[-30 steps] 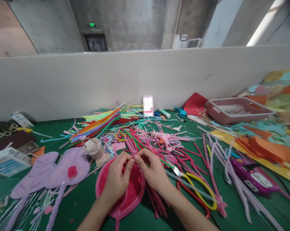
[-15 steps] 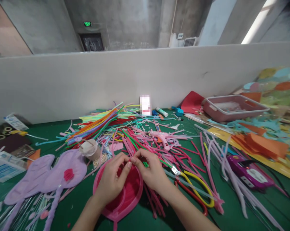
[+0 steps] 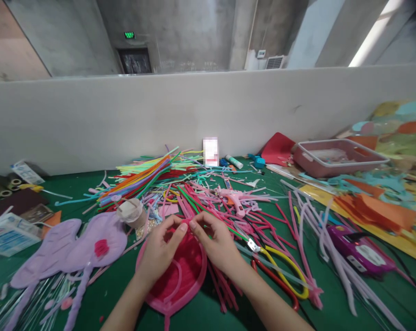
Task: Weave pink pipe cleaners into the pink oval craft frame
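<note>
A pink rounded frame [image 3: 193, 295] with a point at the near end is in front of me, seemingly made of pipe cleaners and filled with deep red. Inside it curves a thinner pink strip [image 3: 176, 280]. My left hand [image 3: 162, 253] pinches the frame's far edge between thumb and fingers. Just beside it, my right hand [image 3: 217, 243] pinches the same edge, the two thumb tips almost meeting. Fingers partly hide what lies between them. Loose pink pipe cleaners [image 3: 228, 294] run under and beside the frame.
Yellow-and-red-handled pliers [image 3: 285, 271] lie right of my right hand, a pink glue gun [image 3: 237, 200] beyond. At left are a lilac butterfly-like piece [image 3: 70, 250] and a cup [image 3: 131, 212]. A purple device [image 3: 361, 250] and pink basket [image 3: 339, 158] stand right.
My fingertips remain at the frame's far edge, with the hands shifted only slightly. The whole view has moved a little to the right in the picture.
</note>
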A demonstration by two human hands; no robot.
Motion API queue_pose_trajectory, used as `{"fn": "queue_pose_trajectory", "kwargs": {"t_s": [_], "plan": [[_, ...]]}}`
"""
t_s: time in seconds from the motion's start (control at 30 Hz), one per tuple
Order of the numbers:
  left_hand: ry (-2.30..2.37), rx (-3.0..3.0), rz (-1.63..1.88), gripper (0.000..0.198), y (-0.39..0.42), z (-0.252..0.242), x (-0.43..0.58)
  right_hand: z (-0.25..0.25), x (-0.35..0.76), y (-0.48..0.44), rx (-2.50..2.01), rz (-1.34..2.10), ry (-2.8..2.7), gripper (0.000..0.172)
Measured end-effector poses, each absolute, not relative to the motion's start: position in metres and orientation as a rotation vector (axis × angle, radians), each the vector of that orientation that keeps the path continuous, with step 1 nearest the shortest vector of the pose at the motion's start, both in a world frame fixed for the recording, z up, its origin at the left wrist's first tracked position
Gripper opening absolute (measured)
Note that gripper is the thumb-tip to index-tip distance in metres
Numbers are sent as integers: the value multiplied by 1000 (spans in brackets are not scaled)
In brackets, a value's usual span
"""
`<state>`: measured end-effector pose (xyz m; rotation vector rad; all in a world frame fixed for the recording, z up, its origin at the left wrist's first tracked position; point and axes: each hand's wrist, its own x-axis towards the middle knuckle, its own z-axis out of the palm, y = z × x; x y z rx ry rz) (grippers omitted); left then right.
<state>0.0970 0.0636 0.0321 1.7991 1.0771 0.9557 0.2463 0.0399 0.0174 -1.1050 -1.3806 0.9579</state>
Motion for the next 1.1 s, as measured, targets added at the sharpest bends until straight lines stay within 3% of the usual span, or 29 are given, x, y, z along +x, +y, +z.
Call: {"fn": "queue_pose_trajectory", "kwargs": {"t_s": [0.77, 1.1], "plan": [[1111, 1852, 950, 25, 64, 24, 97, 15, 244, 38, -1183, 717, -1481, 21], [1065, 1778, 1089, 21, 65, 23, 97, 11, 241, 39, -1179, 895, -1384, 27]]}}
